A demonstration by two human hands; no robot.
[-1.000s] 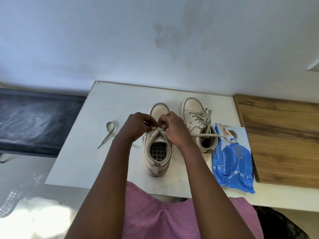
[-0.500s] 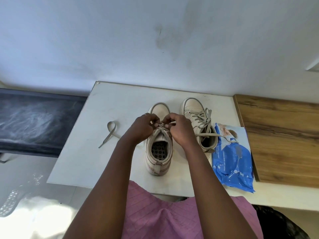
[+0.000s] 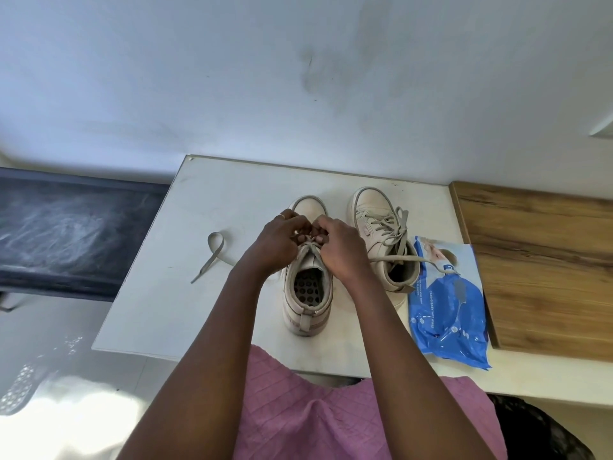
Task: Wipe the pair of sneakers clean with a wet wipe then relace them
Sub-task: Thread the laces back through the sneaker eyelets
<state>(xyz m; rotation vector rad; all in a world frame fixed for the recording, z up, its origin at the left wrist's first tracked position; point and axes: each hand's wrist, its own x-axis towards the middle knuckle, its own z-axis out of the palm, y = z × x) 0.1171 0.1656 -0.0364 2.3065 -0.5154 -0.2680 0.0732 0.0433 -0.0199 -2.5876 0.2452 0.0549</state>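
A white bench (image 3: pixel 232 194) carries two beige sneakers, toes pointing far. The right sneaker (image 3: pixel 371 207) is laced, and its lace end trails onto a blue wet-wipe pack (image 3: pixel 447 313) lying just beside it. A looped lace end (image 3: pixel 215 254) lies to the left. The middle of the left sneaker (image 3: pixel 306 303) is hidden by the hands. Compared with a second ago, the hands are drawn closer together and slightly farther toward the toe. The lace (image 3: pixel 310 249) is pinched over the tongue by the curled fingers of the left hand (image 3: pixel 278 242) and the right hand (image 3: pixel 341 249).
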